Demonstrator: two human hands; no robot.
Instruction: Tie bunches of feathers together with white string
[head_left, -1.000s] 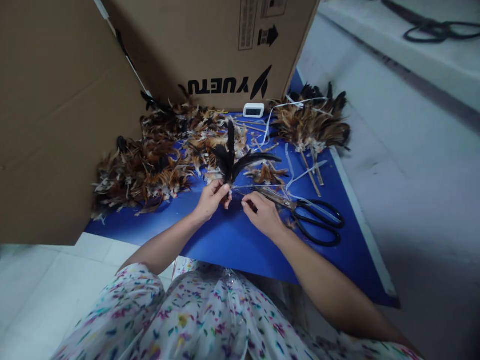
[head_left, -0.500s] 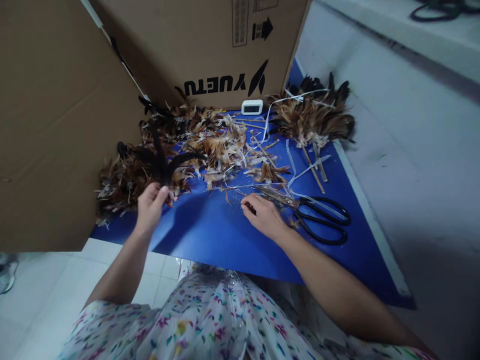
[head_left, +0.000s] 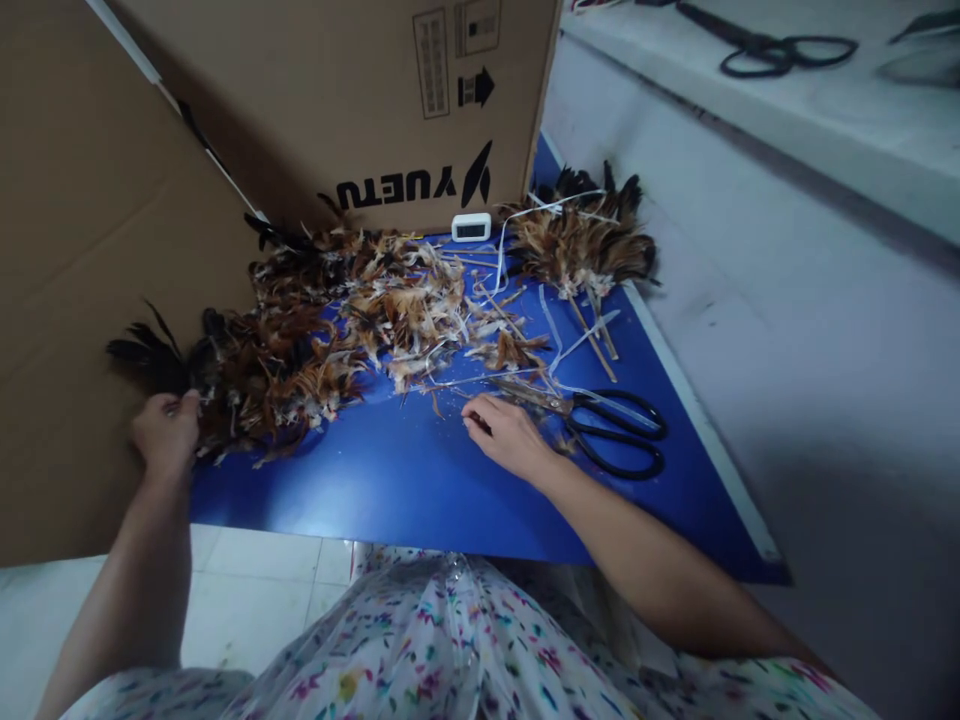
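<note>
My left hand (head_left: 168,432) is at the far left by the cardboard, thumb and fingers pinched on the base of a tuft of black feathers (head_left: 154,358), which fans up and to the left. Right beside it lies a heap of brown feathers (head_left: 259,385) with pale ends. My right hand (head_left: 504,432) rests over the blue tabletop (head_left: 390,490) with its fingers curled together. Whatever those fingers hold, if anything, is hidden. Just beyond them is a pair of large scissors (head_left: 611,432) with black handles, blades pointing left.
Cardboard panels (head_left: 300,90) stand along the left and back. Before them lie loose pale-brown feathers (head_left: 409,310) and a small white digital display (head_left: 471,228). At the back right is a feather bundle with sticks (head_left: 581,240) and white ribbon. More scissors (head_left: 772,50) lie on a ledge.
My left hand has moved left with the black feathers, from the front of the brown heap to its outer side. The right hand stays nearly in place; the view has turned slightly right.
</note>
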